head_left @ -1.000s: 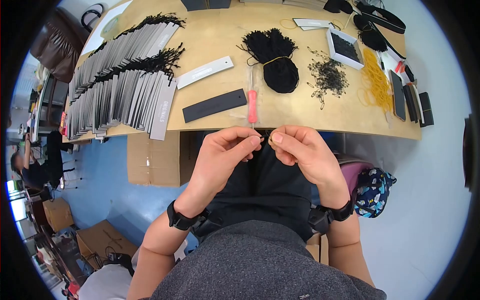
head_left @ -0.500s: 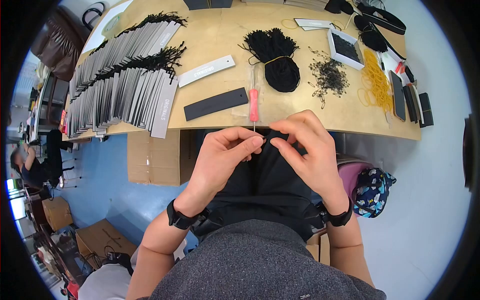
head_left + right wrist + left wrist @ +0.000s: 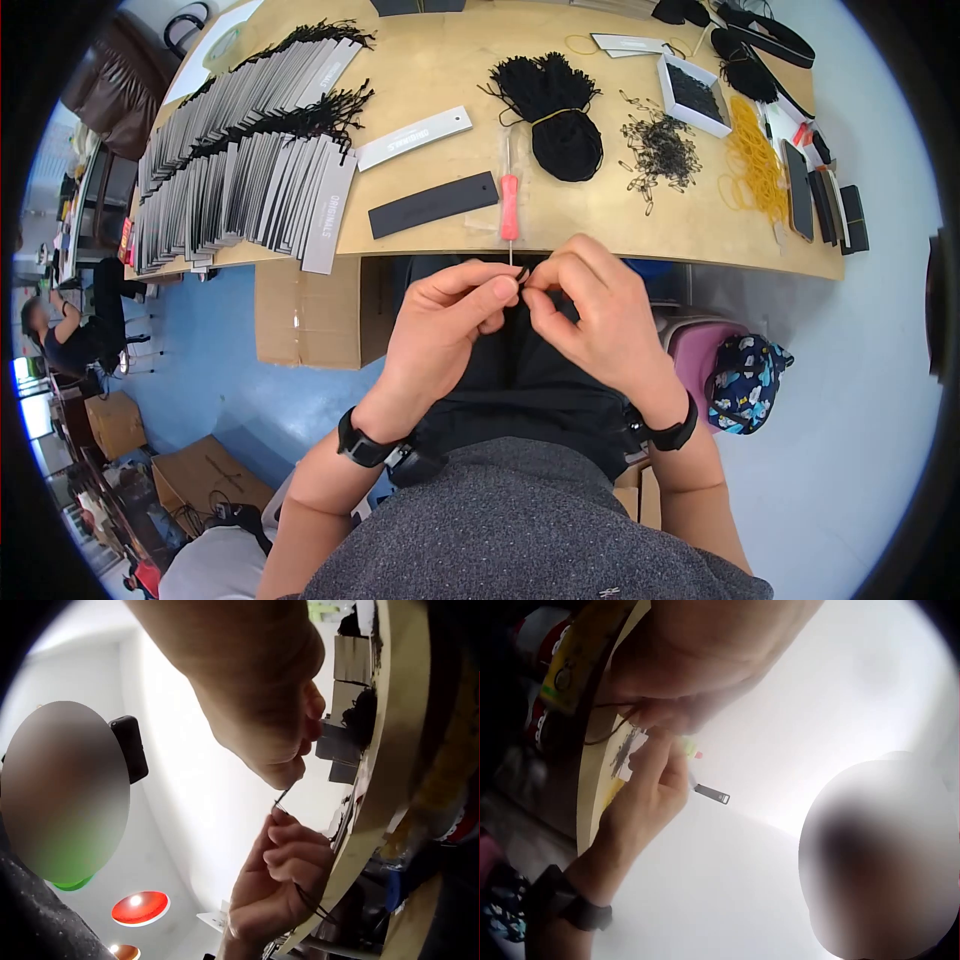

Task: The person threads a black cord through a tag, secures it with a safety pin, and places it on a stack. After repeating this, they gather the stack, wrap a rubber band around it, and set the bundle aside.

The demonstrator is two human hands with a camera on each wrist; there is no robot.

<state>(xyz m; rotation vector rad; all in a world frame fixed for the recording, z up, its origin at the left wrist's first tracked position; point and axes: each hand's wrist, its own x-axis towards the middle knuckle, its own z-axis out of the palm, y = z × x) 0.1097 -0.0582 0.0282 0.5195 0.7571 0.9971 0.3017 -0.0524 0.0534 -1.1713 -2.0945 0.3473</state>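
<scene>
My left hand [image 3: 440, 315] and right hand [image 3: 600, 320] meet fingertip to fingertip just off the table's front edge. The left thumb and index finger pinch a black cord [image 3: 312, 902], whose loop hangs below that hand in the right wrist view. Between both hands' fingertips shows a thin dark pin-like piece [image 3: 282, 797], pinched by the right thumb and index finger; its exact kind is too small to tell. Just beyond the fingertips lies a pink-handled tool [image 3: 509, 205], its thin metal shaft pointing over the edge.
On the table [image 3: 430, 85] lie rows of grey tags [image 3: 240, 200] with black cords, a black tag [image 3: 433, 205], a white tag [image 3: 414, 138], and a banded cord bundle [image 3: 565, 140]. Loose safety pins [image 3: 660, 150], a white box [image 3: 695, 95] and yellow rubber bands [image 3: 755, 165] lie right.
My right thumb and index finger spread apart half a second ago, then came back together against the left fingertips. The left hand keeps its pinch in nearly the same place.
</scene>
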